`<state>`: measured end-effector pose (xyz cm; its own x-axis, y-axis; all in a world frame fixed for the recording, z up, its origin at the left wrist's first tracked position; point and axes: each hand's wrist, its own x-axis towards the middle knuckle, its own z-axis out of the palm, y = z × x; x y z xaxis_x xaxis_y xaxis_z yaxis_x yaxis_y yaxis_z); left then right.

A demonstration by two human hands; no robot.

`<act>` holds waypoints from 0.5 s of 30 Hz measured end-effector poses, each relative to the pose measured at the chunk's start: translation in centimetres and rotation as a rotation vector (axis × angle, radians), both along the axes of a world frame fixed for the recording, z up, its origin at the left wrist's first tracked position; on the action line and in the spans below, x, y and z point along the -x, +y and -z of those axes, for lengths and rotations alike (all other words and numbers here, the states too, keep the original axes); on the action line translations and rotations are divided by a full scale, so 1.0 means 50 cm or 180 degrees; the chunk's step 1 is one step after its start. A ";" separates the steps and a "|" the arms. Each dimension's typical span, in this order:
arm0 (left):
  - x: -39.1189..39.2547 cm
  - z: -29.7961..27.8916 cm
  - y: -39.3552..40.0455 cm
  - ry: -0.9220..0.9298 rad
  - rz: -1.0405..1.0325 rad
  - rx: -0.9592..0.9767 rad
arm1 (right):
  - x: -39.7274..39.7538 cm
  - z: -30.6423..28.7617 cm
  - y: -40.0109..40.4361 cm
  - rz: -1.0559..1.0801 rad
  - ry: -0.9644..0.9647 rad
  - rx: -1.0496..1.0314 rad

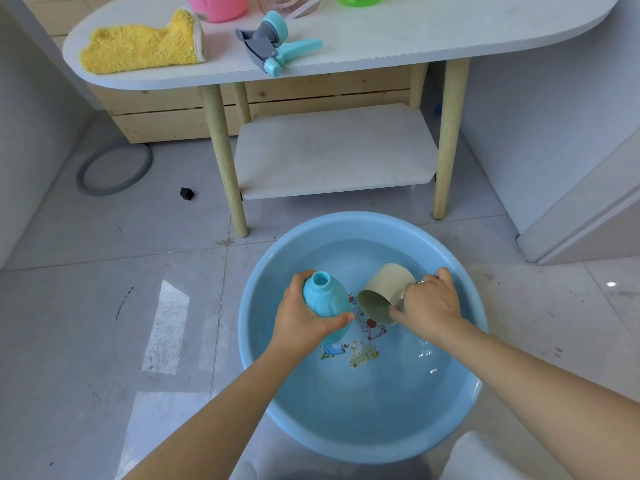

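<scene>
Head view: a white table (pixel 415 39) with pale wooden legs and a lower shelf (pixel 332 150) stands at the far side of a tiled floor. In front of it, on the floor, sits a round blue basin (pixel 363 427) holding water, with cartoon pictures on its bottom. A yellow cloth (pixel 142 46) lies on the left end of the table.

Both arms reach in over the basin. The left hand (pixel 301 317) is wrapped around a light blue bottle (pixel 325 296), which is capless and leans with its open neck pointing up and away, above the water. The right hand (pixel 429 303) grips a beige cup (pixel 384 289) by its far side. The cup is tipped on its side with its mouth towards the bottle, just beside it.

A blue and grey spray head (pixel 273 43) lies on the table near the cloth.
</scene>
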<state>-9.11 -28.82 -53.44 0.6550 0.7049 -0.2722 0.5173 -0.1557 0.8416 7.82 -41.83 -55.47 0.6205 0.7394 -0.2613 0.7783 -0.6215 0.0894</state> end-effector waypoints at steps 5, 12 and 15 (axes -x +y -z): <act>-0.001 0.006 0.004 0.0043 -0.0014 -0.0036 | -0.001 -0.003 0.002 0.0253 0.0350 -0.0124; 0.000 0.009 0.008 0.0064 -0.0015 -0.0062 | -0.025 -0.041 0.022 0.1479 0.1384 -0.0715; -0.001 0.011 0.007 0.0075 -0.0004 -0.0057 | -0.037 -0.055 0.025 0.1856 0.1783 -0.1158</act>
